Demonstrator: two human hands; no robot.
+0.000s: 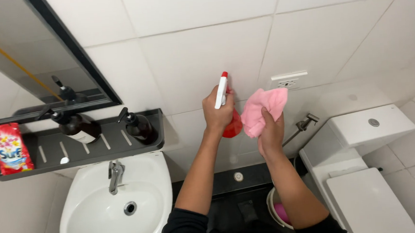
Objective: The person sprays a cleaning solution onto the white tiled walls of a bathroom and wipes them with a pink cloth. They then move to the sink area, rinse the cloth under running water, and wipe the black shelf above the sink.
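Seen from above in a small tiled bathroom, a person in dark sleeves raises both arms toward the white wall, over a dark floor where a pale bucket with something pink inside sits beside the toilet. The left hand is wrapped closed around the neck of a red spray bottle, its white trigger head and red tip pointed up at the tiles; the bottle hangs in the air just short of the wall, between the shelf's right end and the wall socket. Just beside it, the right hand pinches a bunched pink cloth between thumb and fingers, the cloth held up near the wall. By the look of it, the wall tile is being wetted with spray ahead of wiping; the next move would call for a squeeze of the trigger aimed squarely at the tile, then the cloth pressed flat to it. To the left, a white basin sits below a dark shelf carrying two brown pump bottles and a red sachet, under a mirror's corner.
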